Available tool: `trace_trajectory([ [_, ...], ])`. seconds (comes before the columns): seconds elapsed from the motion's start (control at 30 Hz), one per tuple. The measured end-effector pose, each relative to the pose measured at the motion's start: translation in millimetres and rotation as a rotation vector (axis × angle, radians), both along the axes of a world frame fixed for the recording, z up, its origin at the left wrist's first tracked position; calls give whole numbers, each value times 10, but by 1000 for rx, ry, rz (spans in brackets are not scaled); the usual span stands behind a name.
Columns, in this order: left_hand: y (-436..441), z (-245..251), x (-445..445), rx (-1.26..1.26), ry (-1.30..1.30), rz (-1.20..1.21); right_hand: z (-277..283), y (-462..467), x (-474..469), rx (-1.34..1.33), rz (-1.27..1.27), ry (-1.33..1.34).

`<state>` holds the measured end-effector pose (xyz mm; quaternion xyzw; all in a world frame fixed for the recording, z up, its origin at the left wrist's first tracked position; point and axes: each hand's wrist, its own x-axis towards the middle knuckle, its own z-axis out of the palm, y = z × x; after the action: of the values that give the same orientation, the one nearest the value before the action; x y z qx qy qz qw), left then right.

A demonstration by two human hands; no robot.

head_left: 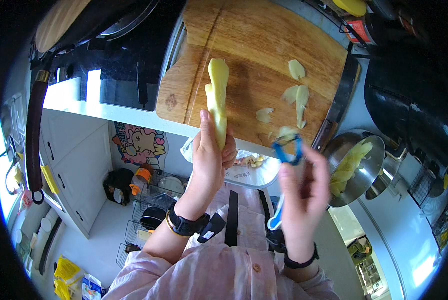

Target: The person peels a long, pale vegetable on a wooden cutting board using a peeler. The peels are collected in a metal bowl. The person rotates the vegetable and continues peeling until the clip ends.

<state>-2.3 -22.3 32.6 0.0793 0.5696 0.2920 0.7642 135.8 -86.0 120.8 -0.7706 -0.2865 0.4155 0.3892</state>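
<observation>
My left hand (pixel 212 150) grips the lower end of a long, peeled pale-yellow root (pixel 219 90), which looks like ginger. The root points up over the wooden cutting board (pixel 254 48). In my right hand (pixel 304 183) is a blue-and-white vegetable peeler (pixel 277 217), its head apart from the root and blurred. A pale shaving (pixel 287 132) clings at the peeler's head. Several thin slices lie on the board's right half, among them a long strip (pixel 302 103) and a rounded slice (pixel 296 69).
A knife (pixel 324 133) lies along the board's right edge. Beyond it, a tilted steel bowl (pixel 372 159) holds yellow slices (pixel 349 170). Below the counter edge hangs a lined bin (pixel 263 176) with scraps. A black cooktop (pixel 119 71) and a dark pan handle (pixel 36 131) are at left.
</observation>
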Motion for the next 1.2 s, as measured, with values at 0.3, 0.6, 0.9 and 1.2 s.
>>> trace_trajectory([
  [0.3, -78, 94, 4, 11, -66, -99, -453, 131, 389, -192, -22, -199],
  [0.6, -176, 8, 82, -80, -109, -72, -514, 479, 57, 203, 151, -141],
  [0.9, -316, -129, 89, -30, 63, -85, -760, 987, -185, 101, 287, -293],
  [1.2, -360, -126, 262, 110, 163, -26, -651, 910, -247, 8, 316, -352],
])
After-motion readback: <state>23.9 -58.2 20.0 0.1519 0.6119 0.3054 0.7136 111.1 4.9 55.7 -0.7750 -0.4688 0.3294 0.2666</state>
